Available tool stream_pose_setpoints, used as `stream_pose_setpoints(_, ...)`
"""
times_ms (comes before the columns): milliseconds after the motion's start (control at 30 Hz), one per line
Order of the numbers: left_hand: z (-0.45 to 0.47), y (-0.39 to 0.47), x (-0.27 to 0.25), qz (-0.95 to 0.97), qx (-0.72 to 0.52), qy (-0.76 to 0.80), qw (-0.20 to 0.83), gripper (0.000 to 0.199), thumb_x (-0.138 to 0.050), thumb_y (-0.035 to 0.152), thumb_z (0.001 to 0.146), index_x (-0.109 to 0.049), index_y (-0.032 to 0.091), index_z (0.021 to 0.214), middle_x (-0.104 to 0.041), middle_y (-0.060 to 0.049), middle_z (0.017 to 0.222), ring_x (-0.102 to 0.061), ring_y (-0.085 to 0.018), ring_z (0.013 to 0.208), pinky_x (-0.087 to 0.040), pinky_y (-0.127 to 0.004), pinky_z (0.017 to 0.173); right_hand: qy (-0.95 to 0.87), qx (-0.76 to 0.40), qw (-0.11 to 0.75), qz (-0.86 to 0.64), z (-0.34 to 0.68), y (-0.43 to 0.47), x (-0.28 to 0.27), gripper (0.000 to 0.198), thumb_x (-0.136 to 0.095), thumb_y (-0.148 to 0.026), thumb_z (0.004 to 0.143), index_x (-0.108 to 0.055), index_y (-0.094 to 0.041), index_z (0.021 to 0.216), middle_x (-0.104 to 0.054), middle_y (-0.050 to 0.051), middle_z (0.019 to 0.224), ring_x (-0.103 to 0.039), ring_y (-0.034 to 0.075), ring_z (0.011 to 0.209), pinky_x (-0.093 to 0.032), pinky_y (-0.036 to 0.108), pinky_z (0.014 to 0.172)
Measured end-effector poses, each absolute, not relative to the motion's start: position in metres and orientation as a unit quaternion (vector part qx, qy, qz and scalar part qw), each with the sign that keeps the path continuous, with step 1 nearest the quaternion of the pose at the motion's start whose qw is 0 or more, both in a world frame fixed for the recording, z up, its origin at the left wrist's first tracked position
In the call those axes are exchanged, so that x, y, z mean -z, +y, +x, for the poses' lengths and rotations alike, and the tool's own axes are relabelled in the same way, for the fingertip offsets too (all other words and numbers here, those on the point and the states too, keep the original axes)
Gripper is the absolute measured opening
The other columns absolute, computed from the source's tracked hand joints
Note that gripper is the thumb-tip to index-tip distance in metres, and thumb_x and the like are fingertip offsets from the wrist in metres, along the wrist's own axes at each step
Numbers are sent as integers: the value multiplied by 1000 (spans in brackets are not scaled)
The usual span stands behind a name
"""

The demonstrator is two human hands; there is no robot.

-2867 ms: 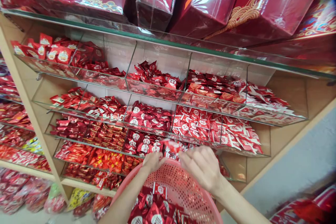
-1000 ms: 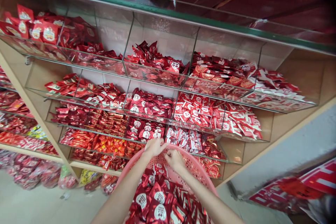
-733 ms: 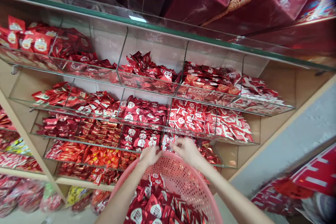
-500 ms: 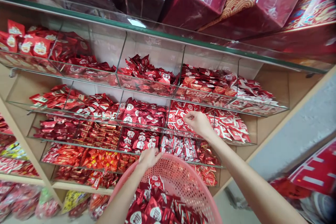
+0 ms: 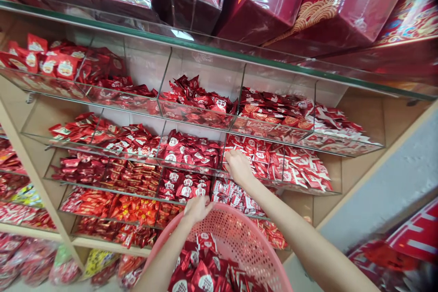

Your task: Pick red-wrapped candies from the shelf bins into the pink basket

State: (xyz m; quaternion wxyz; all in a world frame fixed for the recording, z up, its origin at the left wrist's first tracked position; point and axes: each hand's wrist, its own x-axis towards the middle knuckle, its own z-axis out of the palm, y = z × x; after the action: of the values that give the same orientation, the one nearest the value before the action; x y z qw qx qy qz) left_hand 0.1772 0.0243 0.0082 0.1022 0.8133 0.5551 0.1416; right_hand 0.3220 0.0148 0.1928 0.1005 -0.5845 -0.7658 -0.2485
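My left hand (image 5: 197, 210) is wrapped over the far rim of a pink perforated plastic basket (image 5: 251, 232). Inside the basket lie many dark red candy packets (image 5: 205, 276) with white round labels, and one brighter red and white packet (image 5: 205, 240) rests against them. My right hand (image 5: 238, 167) reaches over the basket into a shelf compartment of red and white candy packets (image 5: 262, 157). Its fingers are curled at the left side of that compartment, and whatever they may hold is hidden. Dark red packets (image 5: 191, 148) fill the compartment just left of it.
Stepped glass shelves (image 5: 201, 121) with clear dividers hold several kinds of red packets. A thick glass shelf edge (image 5: 205, 45) runs overhead, with large maroon boxes (image 5: 265, 4) on it. Bagged goods (image 5: 27, 258) lie low at left. A grey wall (image 5: 383, 178) stands at right.
My right hand has moved left and slightly down within the red and white packets. The left hand keeps its grip on the basket rim. The view has shifted slightly.
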Motion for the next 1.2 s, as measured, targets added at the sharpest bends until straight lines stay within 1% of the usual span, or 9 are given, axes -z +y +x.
stream_pose_setpoints(267, 178, 25, -8, 811, -144, 556, 112, 58, -18, 64, 80, -58, 22, 79, -65, -6, 75, -61, -24, 76, -42, -29, 62, -765, 256, 78, -586, 325, 20, -187, 18, -41, -9, 82, -56, -14, 90, -57, 11, 92, -48, 22, 89, -33, 32, 74)
stream_pose_setpoints(400, 178, 24, -10, 811, -141, 556, 110, 59, -18, 64, 80, -57, 21, 78, -64, -6, 73, -61, -23, 74, -41, -29, 60, -768, 260, 85, -579, 326, 18, -188, 17, -41, -11, 83, -56, -15, 89, -57, 10, 91, -47, 23, 89, -32, 32, 73)
stream_pose_setpoints(500, 178, 23, -12, 809, -134, 562, 114, 58, -19, 64, 80, -58, 21, 78, -64, -6, 74, -61, -23, 75, -40, -28, 62, -765, 245, 106, -586, 329, 16, -191, 17, -40, -14, 84, -57, -16, 87, -57, 10, 89, -47, 22, 88, -32, 31, 73)
stream_pose_setpoints(633, 178, 23, -13, 807, -130, 564, 116, 59, -19, 64, 80, -58, 20, 80, -63, -6, 75, -61, -22, 77, -40, -27, 62, -751, 202, 180, -603, 337, 18, -190, 13, -45, -18, 82, -57, -17, 81, -57, 6, 84, -48, 19, 84, -32, 27, 70)
stream_pose_setpoints(767, 178, 23, -12, 810, -133, 560, 112, 58, -19, 64, 80, -58, 21, 79, -64, -6, 75, -61, -23, 76, -40, -28, 62, -738, 138, 256, -609, 342, 20, -191, 11, -48, -18, 77, -55, -18, 69, -55, 2, 75, -48, 15, 74, -32, 24, 63)
stream_pose_setpoints(933, 178, 22, -15, 809, -126, 563, 112, 58, -19, 63, 81, -58, 20, 79, -64, -7, 77, -61, -22, 77, -40, -27, 63, -718, 138, 366, -576, 347, 18, -203, 12, -48, -20, 77, -53, -18, 67, -54, 1, 71, -48, 15, 72, -34, 25, 67)
stream_pose_setpoints(1033, 178, 22, -16, 808, -122, 565, 116, 57, -20, 62, 81, -58, 20, 80, -64, -7, 77, -61, -22, 79, -40, -27, 63, -703, 125, 435, -549, 352, 12, -211, 13, -50, -24, 77, -54, -18, 67, -54, 2, 70, -49, 15, 69, -36, 27, 67)
stream_pose_setpoints(1100, 178, 23, -16, 809, -124, 562, 116, 57, -20, 62, 81, -58, 21, 80, -64, -7, 77, -61, -23, 78, -40, -27, 62, -689, 78, 486, -532, 354, 3, -214, 15, -52, -29, 76, -55, -17, 68, -55, 2, 68, -48, 14, 63, -37, 27, 63)
stream_pose_setpoints(1200, 178, 24, -13, 814, -130, 556, 110, 57, -18, 63, 81, -58, 22, 81, -65, -7, 78, -61, -24, 78, -42, -29, 63, -646, -60, 569, -505, 355, -16, -213, 20, -57, -36, 73, -57, -16, 71, -56, 1, 65, -47, 12, 57, -39, 26, 58)
